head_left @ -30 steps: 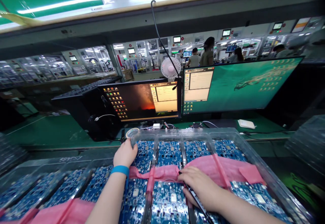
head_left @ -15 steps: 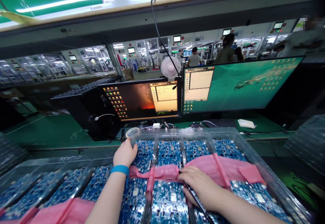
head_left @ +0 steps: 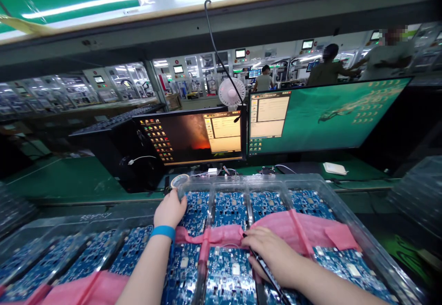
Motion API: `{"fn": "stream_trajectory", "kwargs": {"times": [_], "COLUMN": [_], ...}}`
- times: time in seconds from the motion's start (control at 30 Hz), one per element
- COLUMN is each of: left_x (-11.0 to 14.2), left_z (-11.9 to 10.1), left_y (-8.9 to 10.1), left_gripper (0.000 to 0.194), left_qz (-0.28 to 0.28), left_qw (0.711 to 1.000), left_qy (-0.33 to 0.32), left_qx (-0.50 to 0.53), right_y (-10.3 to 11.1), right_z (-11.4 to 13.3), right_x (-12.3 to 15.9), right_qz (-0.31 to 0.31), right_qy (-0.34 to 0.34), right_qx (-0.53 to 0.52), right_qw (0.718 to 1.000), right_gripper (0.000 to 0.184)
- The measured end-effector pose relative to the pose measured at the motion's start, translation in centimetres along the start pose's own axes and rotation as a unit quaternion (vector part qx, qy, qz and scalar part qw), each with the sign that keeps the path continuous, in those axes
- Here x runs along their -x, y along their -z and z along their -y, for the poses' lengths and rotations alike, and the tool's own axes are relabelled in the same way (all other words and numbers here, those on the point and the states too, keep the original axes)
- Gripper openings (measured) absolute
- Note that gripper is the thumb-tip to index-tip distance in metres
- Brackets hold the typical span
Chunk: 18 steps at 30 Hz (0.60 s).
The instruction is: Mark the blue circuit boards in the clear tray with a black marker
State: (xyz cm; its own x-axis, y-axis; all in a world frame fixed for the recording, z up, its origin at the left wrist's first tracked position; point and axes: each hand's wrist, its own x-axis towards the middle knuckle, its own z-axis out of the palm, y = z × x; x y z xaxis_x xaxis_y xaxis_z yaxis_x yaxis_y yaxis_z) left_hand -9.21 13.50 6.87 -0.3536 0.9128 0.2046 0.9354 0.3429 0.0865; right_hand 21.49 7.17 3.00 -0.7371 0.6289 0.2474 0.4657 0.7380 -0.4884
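A clear plastic tray [head_left: 238, 183] with dividers holds blue circuit boards [head_left: 228, 208], and pink soft strips [head_left: 224, 235] lie across them. My left hand [head_left: 170, 210], with a blue band at its wrist, grips the tray's far left edge, its fingertips partly hidden by the rim. A black pen [head_left: 269, 272] with white lettering sits in my right hand [head_left: 272, 254], slanting back toward me under the palm. The fingers of that hand are closed around it and rest over the pink strip near the tray's middle. Where they press is partly hidden.
To the left is a second tray [head_left: 69, 224] of boards with pink strips. Behind are two monitors [head_left: 193, 139], a black computer tower [head_left: 117, 148], a small fan [head_left: 231, 92] and a tape roll [head_left: 180, 180]. Stacked clear trays [head_left: 419, 194] stand at right. People [head_left: 388, 61] are in the background.
My hands, the pen and the tray look unchanged. In the background, two people at the right have moved closer together, one with an arm stretched toward the other.
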Motion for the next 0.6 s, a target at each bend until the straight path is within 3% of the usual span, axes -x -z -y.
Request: {"fn": "stream_trajectory", "kwargs": {"times": [0.6], "left_x": [-0.46], "left_z": [0.00], "left_y": [0.37], "left_gripper": [0.043], "left_qz": [0.018], "left_qw": [1.000], "left_qy": [-0.002], "left_qx": [0.008], "right_y": [-0.04], "right_z": [-0.25], "right_x": [-0.21], "right_qz": [-0.018], "right_qy": [0.016], "right_qx": [-0.009], "right_qw": [1.000], "right_gripper": [0.034]}}
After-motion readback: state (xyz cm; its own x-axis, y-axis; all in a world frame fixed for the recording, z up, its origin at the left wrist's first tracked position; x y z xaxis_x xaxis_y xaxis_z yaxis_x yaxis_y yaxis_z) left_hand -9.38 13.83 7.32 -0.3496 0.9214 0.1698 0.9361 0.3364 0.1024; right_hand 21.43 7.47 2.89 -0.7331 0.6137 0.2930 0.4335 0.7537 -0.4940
